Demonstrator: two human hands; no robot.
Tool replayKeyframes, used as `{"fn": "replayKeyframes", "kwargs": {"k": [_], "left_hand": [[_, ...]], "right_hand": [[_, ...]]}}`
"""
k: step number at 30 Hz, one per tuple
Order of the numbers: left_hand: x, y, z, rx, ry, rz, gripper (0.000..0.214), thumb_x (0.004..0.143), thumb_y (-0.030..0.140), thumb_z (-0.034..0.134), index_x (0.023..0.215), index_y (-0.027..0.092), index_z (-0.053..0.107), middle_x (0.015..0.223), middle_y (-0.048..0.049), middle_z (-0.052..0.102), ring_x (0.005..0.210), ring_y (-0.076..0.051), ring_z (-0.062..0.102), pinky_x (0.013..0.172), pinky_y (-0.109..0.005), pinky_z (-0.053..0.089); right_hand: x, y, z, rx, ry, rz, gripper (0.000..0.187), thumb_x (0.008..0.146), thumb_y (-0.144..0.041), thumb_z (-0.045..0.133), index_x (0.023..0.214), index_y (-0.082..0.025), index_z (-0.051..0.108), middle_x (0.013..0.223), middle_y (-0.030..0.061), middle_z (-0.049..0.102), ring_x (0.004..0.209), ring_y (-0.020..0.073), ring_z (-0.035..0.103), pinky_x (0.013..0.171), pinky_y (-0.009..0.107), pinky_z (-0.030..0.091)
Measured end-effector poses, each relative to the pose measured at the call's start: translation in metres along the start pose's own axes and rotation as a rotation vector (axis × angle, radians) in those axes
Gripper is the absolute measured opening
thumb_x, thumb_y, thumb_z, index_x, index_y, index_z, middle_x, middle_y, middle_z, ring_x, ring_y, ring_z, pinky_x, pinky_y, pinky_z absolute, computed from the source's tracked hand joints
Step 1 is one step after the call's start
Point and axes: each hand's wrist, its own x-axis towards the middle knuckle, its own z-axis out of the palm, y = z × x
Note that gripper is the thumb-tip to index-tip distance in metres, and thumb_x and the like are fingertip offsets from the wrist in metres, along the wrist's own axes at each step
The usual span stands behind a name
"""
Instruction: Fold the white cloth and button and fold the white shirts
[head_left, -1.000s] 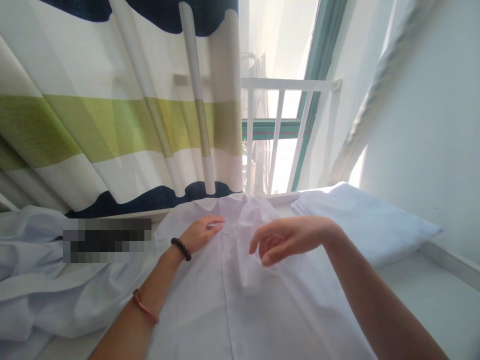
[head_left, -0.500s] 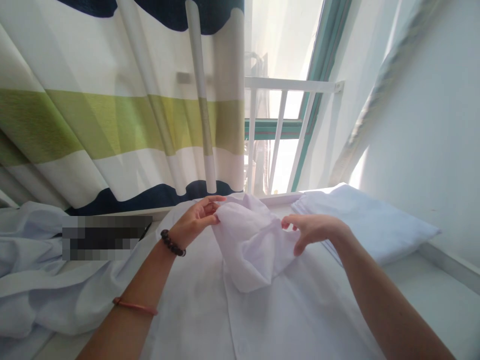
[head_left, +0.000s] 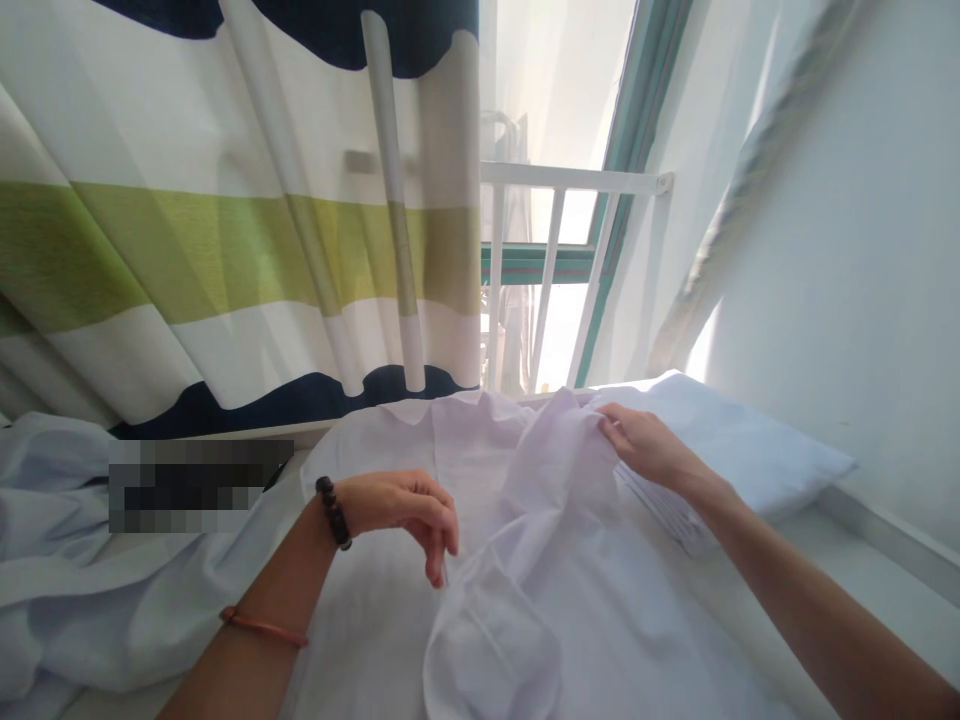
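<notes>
A white shirt (head_left: 390, 600) lies spread in front of me on a pale surface, collar toward the window. My right hand (head_left: 649, 447) pinches the raised right front panel of the shirt near its upper edge, holding the fabric up in a loose fold. My left hand (head_left: 401, 510) hovers just over the shirt's left chest, fingers curled downward and apart, holding nothing. A dark bead bracelet (head_left: 333, 512) circles my left wrist and a thin reddish band (head_left: 262, 627) sits further up the forearm.
A striped curtain (head_left: 225, 230) hangs at the back left. A window with a white railing (head_left: 570, 180) is behind the shirt. A folded white stack (head_left: 735, 450) lies at the right by the wall. Pale blue cloth (head_left: 67, 580) is bunched at the left.
My left hand let go of the bunched fabric and dropped toward me over the shirt. My right hand carried the panel to the right, opening the shirt front.
</notes>
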Motion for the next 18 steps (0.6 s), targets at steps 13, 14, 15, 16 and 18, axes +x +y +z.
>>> {"fn": "replayKeyframes", "kwargs": {"k": [13, 14, 15, 16, 18], "left_hand": [[0.122, -0.024, -0.013, 0.984, 0.783, 0.055, 0.046, 0.091, 0.029, 0.04, 0.135, 0.019, 0.048, 0.147, -0.009, 0.041, 0.139, -0.028, 0.03, 0.115, -0.051, 0.015], [0.122, -0.027, -0.014, 1.048, 0.76, 0.036, 0.049, 0.091, 0.029, 0.039, 0.138, 0.02, 0.044, 0.15, -0.0076, 0.037, 0.141, -0.027, 0.025, 0.115, -0.052, 0.011], [0.12, -0.03, -0.014, 1.119, 0.734, 0.005, 0.051, 0.092, 0.029, 0.037, 0.142, 0.02, 0.04, 0.152, -0.0063, 0.033, 0.142, -0.026, 0.023, 0.116, -0.052, 0.01], [0.117, -0.033, -0.015, 1.19, 0.71, -0.034, 0.052, 0.093, 0.03, 0.034, 0.144, 0.021, 0.035, 0.153, -0.005, 0.029, 0.143, -0.025, 0.021, 0.116, -0.052, 0.01], [0.106, -0.039, -0.015, 1.296, 0.68, -0.122, 0.054, 0.095, 0.032, 0.028, 0.148, 0.022, 0.028, 0.155, -0.0034, 0.022, 0.144, -0.024, 0.017, 0.116, -0.051, 0.011]], "right_hand": [[-0.023, 0.017, 0.01, -0.169, 0.235, -0.007, 0.026, 0.083, -0.019, 0.048, 0.102, -0.018, 0.066, 0.086, 0.0062, 0.069, 0.085, 0.0245, 0.062, 0.081, 0.04, 0.039], [-0.019, 0.016, 0.006, -0.202, 0.237, 0.014, 0.027, 0.083, -0.019, 0.047, 0.103, -0.017, 0.065, 0.086, 0.0069, 0.07, 0.085, 0.0249, 0.062, 0.081, 0.039, 0.039], [-0.016, 0.014, 0.004, -0.231, 0.222, 0.026, 0.028, 0.084, -0.018, 0.046, 0.104, -0.016, 0.065, 0.087, 0.0078, 0.07, 0.086, 0.0254, 0.062, 0.081, 0.039, 0.038], [-0.013, 0.013, 0.004, -0.257, 0.189, 0.026, 0.028, 0.085, -0.017, 0.045, 0.104, -0.015, 0.065, 0.088, 0.0087, 0.071, 0.087, 0.026, 0.062, 0.082, 0.039, 0.038], [-0.01, 0.01, 0.01, -0.265, 0.104, 0.008, 0.028, 0.084, -0.012, 0.043, 0.1, -0.014, 0.065, 0.093, 0.0102, 0.071, 0.092, 0.0265, 0.062, 0.082, 0.037, 0.037]]}}
